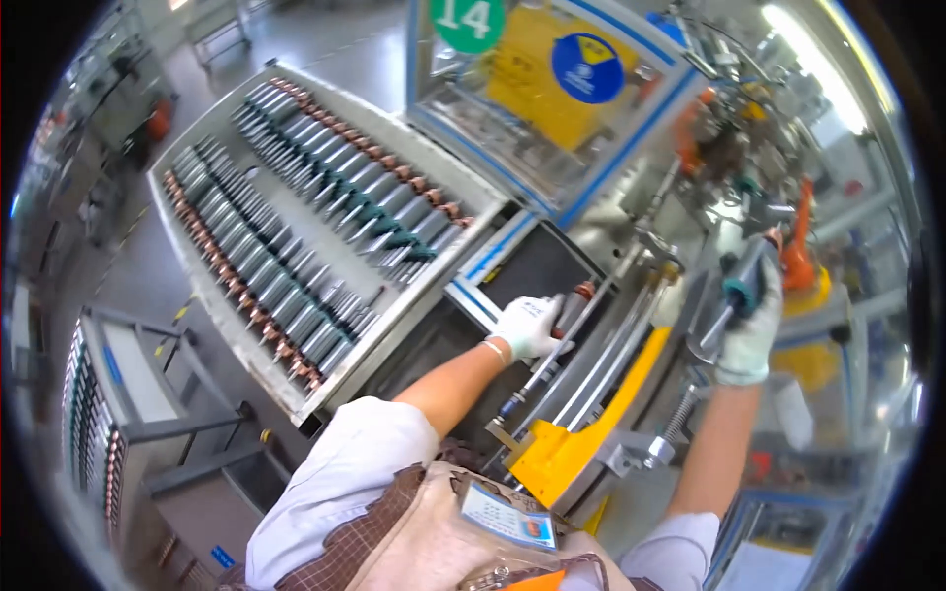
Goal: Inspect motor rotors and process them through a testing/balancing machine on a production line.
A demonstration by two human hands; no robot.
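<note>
My right hand (pixel 754 330), in a white glove, is closed round a motor armature (pixel 746 288). This armature is held up tilted over the machine on the right. It has a grey core, a green end, a bare steel shaft pointing down and a copper-coloured end at the top. My left hand (pixel 532 327), gloved too, is closed on another armature (pixel 572 308) beside the metal rails. Its copper-coloured end shows past the fingers; the glove hides most of the rest.
A big grey tray (pixel 325 251) of armatures in rows stands at the left. Metal rails (pixel 601 345) with a yellow bracket (pixel 557 458) run before me. A clear blue-edged guard panel (pixel 562 89) rises ahead. An orange-handled clamp (pixel 798 246) sits at right; a loaded cart (pixel 148 394) is lower left.
</note>
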